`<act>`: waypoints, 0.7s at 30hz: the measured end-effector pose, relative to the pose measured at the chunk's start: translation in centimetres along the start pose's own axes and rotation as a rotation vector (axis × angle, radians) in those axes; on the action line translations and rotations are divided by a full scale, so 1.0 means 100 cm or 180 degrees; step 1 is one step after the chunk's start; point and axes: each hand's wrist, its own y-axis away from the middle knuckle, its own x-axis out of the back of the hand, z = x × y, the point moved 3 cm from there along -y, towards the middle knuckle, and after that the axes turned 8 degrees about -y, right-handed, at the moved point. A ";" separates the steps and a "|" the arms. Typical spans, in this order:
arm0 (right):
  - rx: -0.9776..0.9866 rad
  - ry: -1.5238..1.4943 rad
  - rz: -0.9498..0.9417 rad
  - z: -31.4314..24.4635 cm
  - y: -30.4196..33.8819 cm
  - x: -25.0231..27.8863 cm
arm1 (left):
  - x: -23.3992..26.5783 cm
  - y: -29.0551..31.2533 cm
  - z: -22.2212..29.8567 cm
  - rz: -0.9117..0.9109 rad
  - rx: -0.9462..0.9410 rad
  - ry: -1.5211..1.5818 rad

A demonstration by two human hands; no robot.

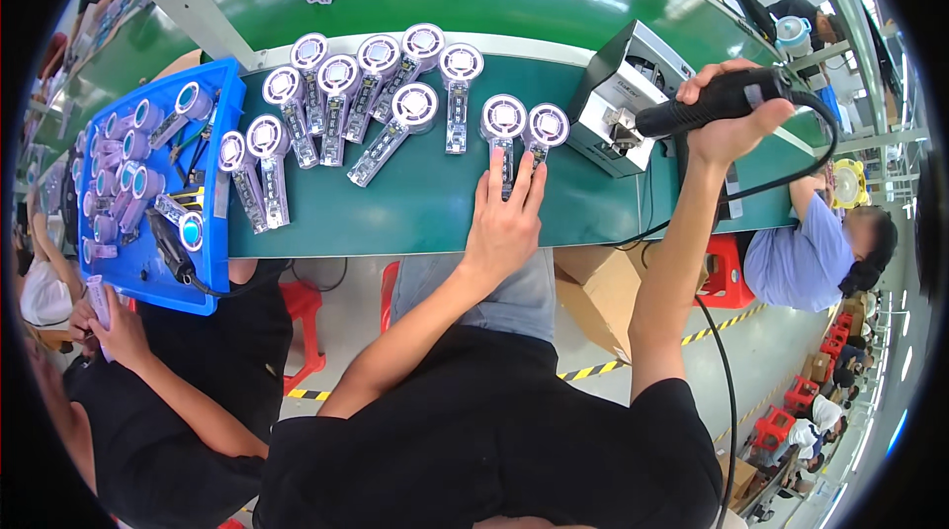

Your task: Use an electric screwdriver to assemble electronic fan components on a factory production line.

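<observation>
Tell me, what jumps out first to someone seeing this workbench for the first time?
A spread of pale purple handheld fan bodies with round heads lies across the green bench top. The left hand presses two of them flat, while the right hand grips a black corded electric screwdriver. At the left, a blue plastic tray holds more.

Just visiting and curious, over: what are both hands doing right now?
Left hand flat on two small fan units on the green bench. Right hand gripping black electric screwdriver, raised beside the grey box. Nothing between them.
</observation>
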 end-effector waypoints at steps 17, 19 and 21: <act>-0.0490 0.0351 0.0461 0.016 0.006 0.002 | 0.003 -0.001 -0.001 0.0018 -0.0033 -0.0021; -0.0585 0.0062 0.0529 0.019 0.015 -0.003 | 0.002 -0.001 -0.001 0.0048 -0.0035 -0.0045; -0.0229 0.0135 0.0339 0.014 0.016 0.001 | 0.001 -0.001 -0.002 0.0058 -0.0055 -0.0017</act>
